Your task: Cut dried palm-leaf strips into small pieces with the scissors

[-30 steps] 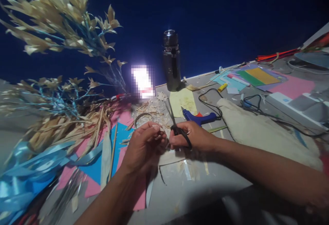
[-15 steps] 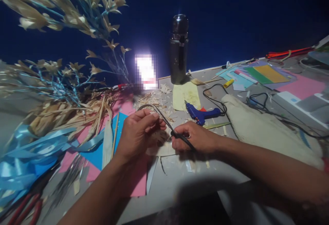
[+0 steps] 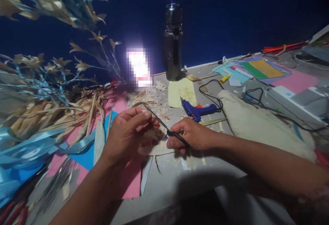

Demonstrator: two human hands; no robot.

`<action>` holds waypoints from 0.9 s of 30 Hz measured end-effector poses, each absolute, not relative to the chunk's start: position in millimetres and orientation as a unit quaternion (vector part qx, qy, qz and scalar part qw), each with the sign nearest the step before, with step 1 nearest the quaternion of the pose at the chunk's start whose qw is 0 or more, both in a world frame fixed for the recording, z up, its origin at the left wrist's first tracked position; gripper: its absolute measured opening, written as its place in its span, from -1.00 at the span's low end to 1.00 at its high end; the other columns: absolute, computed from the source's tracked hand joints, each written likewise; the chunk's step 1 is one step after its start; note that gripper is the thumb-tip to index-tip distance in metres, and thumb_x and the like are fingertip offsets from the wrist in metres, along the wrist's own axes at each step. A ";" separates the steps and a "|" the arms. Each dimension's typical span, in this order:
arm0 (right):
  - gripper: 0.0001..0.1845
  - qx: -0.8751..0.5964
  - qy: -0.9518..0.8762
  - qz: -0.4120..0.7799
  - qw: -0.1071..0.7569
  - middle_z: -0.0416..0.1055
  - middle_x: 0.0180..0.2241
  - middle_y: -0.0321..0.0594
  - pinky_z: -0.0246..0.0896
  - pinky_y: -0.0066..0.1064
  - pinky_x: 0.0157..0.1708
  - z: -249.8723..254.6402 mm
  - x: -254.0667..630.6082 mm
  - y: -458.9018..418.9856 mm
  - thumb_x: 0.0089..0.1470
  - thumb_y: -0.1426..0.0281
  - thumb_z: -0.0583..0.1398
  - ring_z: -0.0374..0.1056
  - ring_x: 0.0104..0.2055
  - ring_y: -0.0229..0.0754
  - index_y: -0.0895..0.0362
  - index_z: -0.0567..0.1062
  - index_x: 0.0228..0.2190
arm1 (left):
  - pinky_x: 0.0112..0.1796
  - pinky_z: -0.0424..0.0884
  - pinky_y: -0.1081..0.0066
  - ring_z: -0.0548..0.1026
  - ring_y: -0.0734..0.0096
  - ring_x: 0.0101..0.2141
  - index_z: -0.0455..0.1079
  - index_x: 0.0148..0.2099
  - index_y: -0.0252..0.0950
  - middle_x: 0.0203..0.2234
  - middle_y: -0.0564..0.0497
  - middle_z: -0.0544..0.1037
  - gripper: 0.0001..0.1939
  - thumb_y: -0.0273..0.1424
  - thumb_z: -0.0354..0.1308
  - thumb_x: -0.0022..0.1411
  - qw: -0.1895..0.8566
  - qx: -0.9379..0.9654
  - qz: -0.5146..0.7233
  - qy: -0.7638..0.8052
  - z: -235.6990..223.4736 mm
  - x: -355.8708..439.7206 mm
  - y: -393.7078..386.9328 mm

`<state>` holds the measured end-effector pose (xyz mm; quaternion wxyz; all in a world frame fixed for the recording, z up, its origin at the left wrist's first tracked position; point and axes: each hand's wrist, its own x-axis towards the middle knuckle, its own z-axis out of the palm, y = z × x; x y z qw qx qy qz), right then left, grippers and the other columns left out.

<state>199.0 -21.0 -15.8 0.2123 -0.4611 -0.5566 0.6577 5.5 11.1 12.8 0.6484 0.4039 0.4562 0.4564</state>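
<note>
My right hand (image 3: 186,134) is closed around the black handles of a pair of scissors (image 3: 180,138). Its dark blades slant up and left, reaching past the fingertips of my left hand (image 3: 124,130). That hand is closed in a pinch, thumb against fingers; whatever it grips is too small or hidden to make out. Pale dried scraps (image 3: 154,134) lie under and between the two hands. Just beyond the right hand rests a blue glue gun (image 3: 197,110), its nozzle over a yellow paper sheet (image 3: 180,89).
At the back stands a dark flask (image 3: 173,50), with a bright pixelated light (image 3: 138,67) left of it. Dried-leaf flowers (image 3: 59,63), blue ribbon (image 3: 31,149) and dried husks (image 3: 41,117) crowd the left. A cream cloth (image 3: 262,125) and black cable (image 3: 202,87) lie right.
The scissors' blades have swung left, from pointing upward to slanting towards my left hand. My left hand has shifted slightly left. The whole view has also moved.
</note>
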 end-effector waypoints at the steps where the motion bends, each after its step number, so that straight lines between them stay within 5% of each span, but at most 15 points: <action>1: -0.44 -0.456 -0.551 0.665 0.216 0.36 -0.68 -0.31 -0.12 -0.55 -0.74 -16.6 199.4 -21.1 -0.14 -0.06 0.38 0.09 -0.71 -0.41 0.19 0.43 -0.62 | -0.39 0.48 0.49 0.53 0.44 -0.52 0.47 -0.50 -0.32 -0.62 0.05 0.55 -0.87 -0.45 0.38 -0.04 0.647 0.404 0.461 0.453 13.2 6.1 11.0; 13: -0.48 -0.371 -0.535 0.708 0.273 0.40 -0.57 -0.29 -0.02 -0.51 -0.59 -38.3 200.2 -16.7 0.07 -0.05 0.28 0.16 -0.60 -0.36 0.20 0.49 -0.45 | -0.40 0.49 0.45 0.53 0.38 -0.47 0.44 -0.46 -0.34 -0.53 0.01 0.55 -0.79 -0.40 0.43 -0.09 0.664 0.368 0.451 0.469 13.7 8.3 10.6; 21: -0.52 -0.354 -0.545 0.694 0.309 0.43 -0.51 -0.25 0.04 -0.48 -0.51 -28.5 195.4 -21.4 0.04 0.01 0.32 0.20 -0.52 -0.33 0.22 0.52 -0.47 | -0.49 0.41 0.56 0.42 0.56 -0.52 0.43 -0.40 -0.32 -0.51 0.11 0.48 -0.78 -0.45 0.43 -0.06 0.699 0.291 0.489 0.433 16.7 19.9 6.9; 27: -0.57 -0.377 -0.400 0.669 0.500 0.46 -0.46 -0.33 0.22 -0.43 -0.37 -27.3 189.8 -19.1 -0.23 0.24 0.49 0.35 -0.44 -0.27 0.15 0.47 -0.37 | -0.49 0.41 0.57 0.40 0.57 -0.57 0.44 -0.43 -0.32 -0.61 0.13 0.44 -0.77 -0.41 0.45 -0.07 0.715 0.303 0.464 0.427 5.7 33.2 -3.0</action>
